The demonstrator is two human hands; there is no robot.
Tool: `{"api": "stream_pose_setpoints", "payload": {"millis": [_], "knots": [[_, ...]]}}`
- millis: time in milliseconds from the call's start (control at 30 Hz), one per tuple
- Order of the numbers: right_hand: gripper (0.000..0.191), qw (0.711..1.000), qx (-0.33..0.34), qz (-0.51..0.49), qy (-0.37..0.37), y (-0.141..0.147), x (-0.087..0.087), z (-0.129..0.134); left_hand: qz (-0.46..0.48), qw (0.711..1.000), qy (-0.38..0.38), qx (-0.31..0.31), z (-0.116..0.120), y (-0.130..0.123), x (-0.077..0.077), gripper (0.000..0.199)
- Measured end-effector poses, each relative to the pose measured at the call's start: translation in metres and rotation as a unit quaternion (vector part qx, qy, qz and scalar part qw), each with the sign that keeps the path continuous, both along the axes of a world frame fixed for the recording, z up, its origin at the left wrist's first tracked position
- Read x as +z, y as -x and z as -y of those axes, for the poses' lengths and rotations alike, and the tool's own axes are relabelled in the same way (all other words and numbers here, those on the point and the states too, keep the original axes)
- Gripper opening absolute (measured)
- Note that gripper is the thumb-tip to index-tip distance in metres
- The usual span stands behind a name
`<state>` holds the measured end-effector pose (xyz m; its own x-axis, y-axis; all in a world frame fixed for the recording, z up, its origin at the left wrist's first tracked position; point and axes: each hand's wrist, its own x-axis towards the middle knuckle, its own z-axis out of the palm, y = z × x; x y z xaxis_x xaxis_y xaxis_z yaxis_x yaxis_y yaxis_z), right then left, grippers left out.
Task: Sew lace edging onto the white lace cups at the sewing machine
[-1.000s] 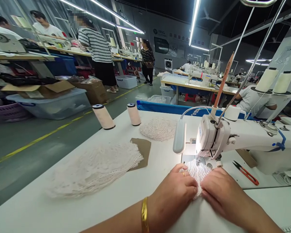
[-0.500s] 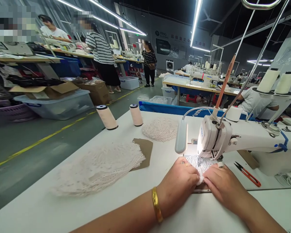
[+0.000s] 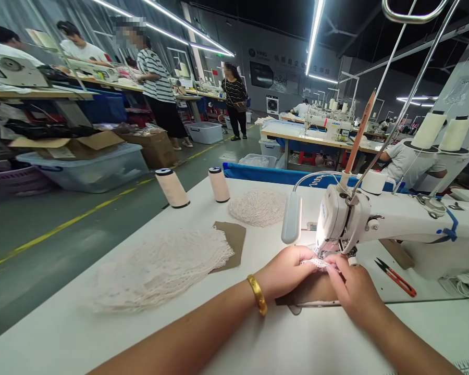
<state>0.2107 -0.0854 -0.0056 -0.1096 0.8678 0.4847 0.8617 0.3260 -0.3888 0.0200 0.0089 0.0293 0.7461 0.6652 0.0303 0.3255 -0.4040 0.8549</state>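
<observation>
Right of centre, below the middle of the frame, it's all happening at the sewing machine (image 3: 342,221): the lace (image 3: 319,265) sits right by the needle, bunched between two hands. Its visible strip lies crosswise, long axis running left to right with a slight dip towards the right; the rest is hidden by fingers and machine, so which way its far edge points, I cannot tell. The left hand (image 3: 283,271), gold bangle (image 3: 257,295) at the wrist, points rightward, thumb and fingers clamped on the lace's left end. And the right hand (image 3: 357,289) angles up from the lower right, thumb and forefinger pinched on the other end! Just below them, a brown panel (image 3: 316,290). Over at centre left, a big lace pile (image 3: 160,268) stretches from lower left to upper right, its right end overlapping a brown card (image 3: 234,246). Near mid-frame, a smaller pile (image 3: 257,207) lies beside two thread cones (image 3: 219,185). Out at lower right, red-handled snips (image 3: 398,278) rest, blades aimed to the upper left, handles to the lower right.
</observation>
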Motion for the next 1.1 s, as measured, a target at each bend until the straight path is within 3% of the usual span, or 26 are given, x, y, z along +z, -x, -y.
{"api": "stream_pose_setpoints", "payload": {"millis": [233, 367, 467, 533, 800, 1100], "knots": [[0.026, 1.000, 0.023, -0.002, 0.010, -0.004, 0.006, -0.001, 0.042, 0.996, -0.068, -0.026, -0.001, 0.002, -0.003, 0.040], [0.027, 0.989, 0.118, 0.083, 0.025, -0.010, 0.010, 0.007, 0.037, 0.974, -0.201, -0.101, 0.006, 0.012, -0.012, 0.026], [0.022, 0.979, 0.169, 0.105, 0.037, -0.013, 0.014, 0.019, 0.013, 0.943, -0.313, -0.114, 0.018, 0.022, -0.017, 0.011], [0.020, 0.979, 0.176, 0.097, 0.035, -0.014, 0.016, 0.025, 0.009, 0.928, -0.354, -0.115, 0.024, 0.026, -0.019, 0.011], [0.025, 0.982, 0.168, 0.075, 0.029, -0.015, 0.014, 0.024, 0.005, 0.912, -0.401, -0.091, 0.032, 0.025, -0.017, 0.019], [0.031, 0.987, 0.110, 0.115, 0.008, -0.018, 0.002, 0.015, 0.011, 0.903, -0.424, -0.072, 0.021, 0.017, -0.024, 0.021]]}}
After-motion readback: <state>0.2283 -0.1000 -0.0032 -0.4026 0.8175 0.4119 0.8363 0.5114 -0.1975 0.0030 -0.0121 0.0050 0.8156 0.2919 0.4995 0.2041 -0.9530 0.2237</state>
